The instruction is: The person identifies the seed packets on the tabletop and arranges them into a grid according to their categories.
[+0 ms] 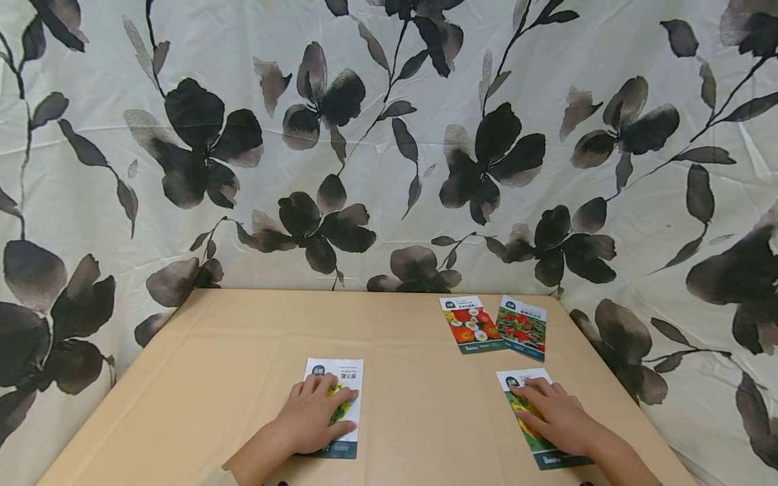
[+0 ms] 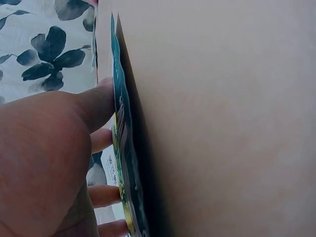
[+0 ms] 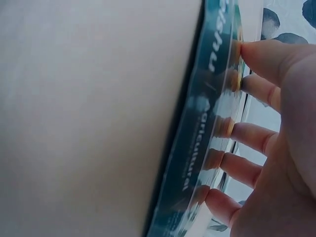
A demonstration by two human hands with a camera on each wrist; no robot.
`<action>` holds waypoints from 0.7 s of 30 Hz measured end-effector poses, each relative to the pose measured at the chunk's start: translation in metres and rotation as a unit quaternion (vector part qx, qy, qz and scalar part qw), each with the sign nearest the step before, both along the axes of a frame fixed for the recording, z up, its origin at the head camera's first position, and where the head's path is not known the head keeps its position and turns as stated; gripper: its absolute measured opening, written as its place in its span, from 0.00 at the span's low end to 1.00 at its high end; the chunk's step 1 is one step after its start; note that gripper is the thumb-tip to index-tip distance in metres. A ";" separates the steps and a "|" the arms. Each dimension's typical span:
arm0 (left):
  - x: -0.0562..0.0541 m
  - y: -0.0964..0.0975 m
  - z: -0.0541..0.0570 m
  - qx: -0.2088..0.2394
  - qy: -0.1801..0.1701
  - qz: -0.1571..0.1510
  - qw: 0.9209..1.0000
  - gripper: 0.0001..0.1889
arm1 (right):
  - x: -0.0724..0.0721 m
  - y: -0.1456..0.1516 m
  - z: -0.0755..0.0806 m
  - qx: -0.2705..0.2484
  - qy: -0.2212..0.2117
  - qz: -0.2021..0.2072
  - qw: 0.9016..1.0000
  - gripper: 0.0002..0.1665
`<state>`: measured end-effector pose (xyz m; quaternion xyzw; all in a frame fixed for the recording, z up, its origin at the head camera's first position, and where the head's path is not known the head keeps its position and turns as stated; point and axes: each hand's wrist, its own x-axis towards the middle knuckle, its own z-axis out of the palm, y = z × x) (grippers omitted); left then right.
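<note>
Two spread hands cover two flower packets

The left hand [image 1: 313, 415] lies over the dandelion packet [image 1: 349, 412], fingers spread and touching its face without curling round it, hiding much of the picture and part of the dark lower band. The left wrist view shows this packet nearly edge-on, so its print is unreadable there.

Well to the right of the dandelion packet, the right hand [image 1: 562, 422] rests spread in the same way on a yellow-flowered packet [image 1: 537, 444], hiding its middle and most of its title. In the right wrist view "Agricultural" is legible on its teal band; the smaller lettering blurs. The hands are well apart.

Beyond the dandelion packet and to its right lie a red-and-white-flowered packet [image 1: 473, 327] and a red-flowered packet [image 1: 524, 327]. The latter seems to overlap its neighbour, though the join is small. All four packets are on the tan table [image 1: 243, 364]. Nearer the viewer than the dandelion packet, a pale sleeve [image 1: 220, 478] is cut off by the frame.
</note>
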<state>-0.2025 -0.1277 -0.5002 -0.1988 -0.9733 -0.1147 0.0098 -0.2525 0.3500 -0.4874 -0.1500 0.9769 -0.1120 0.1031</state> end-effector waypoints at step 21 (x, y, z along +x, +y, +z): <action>0.002 0.003 0.006 -0.002 -0.005 0.005 1.000 0.29 | 0.000 -0.012 -0.007 -0.003 0.003 -0.026 1.000 0.36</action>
